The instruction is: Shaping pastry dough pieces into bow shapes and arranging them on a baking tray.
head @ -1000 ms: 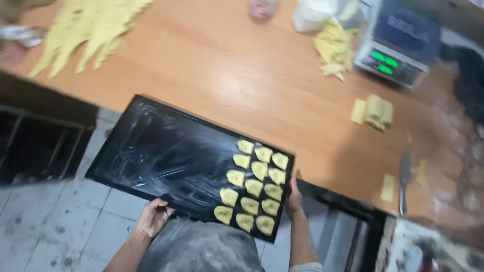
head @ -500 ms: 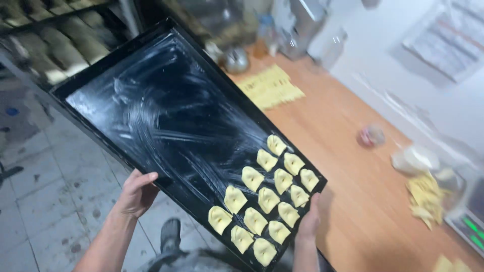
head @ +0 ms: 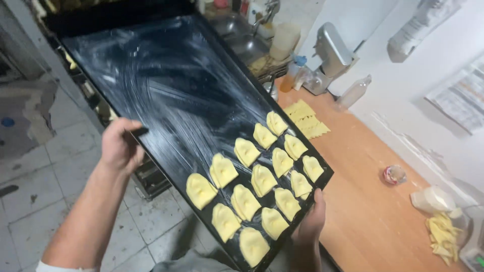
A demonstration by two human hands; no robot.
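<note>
Baking tray (head: 166,85), black, greased in streaks and dusted white, is held in the air between both hands, tilted so that its far end rises toward the top of the view. The left hand (head: 120,146) has its fingers curled shut around the tray's left long edge, thumb on top of the rim, about halfway along. The right hand (head: 311,221) clasps the tray's near right corner; its thumb lies over the rim, and the other fingers are hidden underneath, so their grip cannot be seen in full.

Folded dough pieces (head: 252,181), pale yellow, lie in rows on the near right part of the tray, close to the right hand; the rest of the tray's surface is bare.

Right of the tray runs a wooden worktop (head: 373,216), partly under the tray's right edge. On it, just beyond the tray's right edge, lies a small pile of flat dough sheets (head: 305,118). Farther right of the tray sits a small round container (head: 394,175), and well to the right, near the frame's edge, a heap of dough strips (head: 443,236).

Beyond the tray's far right side stand a metal machine (head: 330,55) and a clear plastic bottle (head: 353,93). Left of and below the tray is a tiled floor (head: 45,171).
</note>
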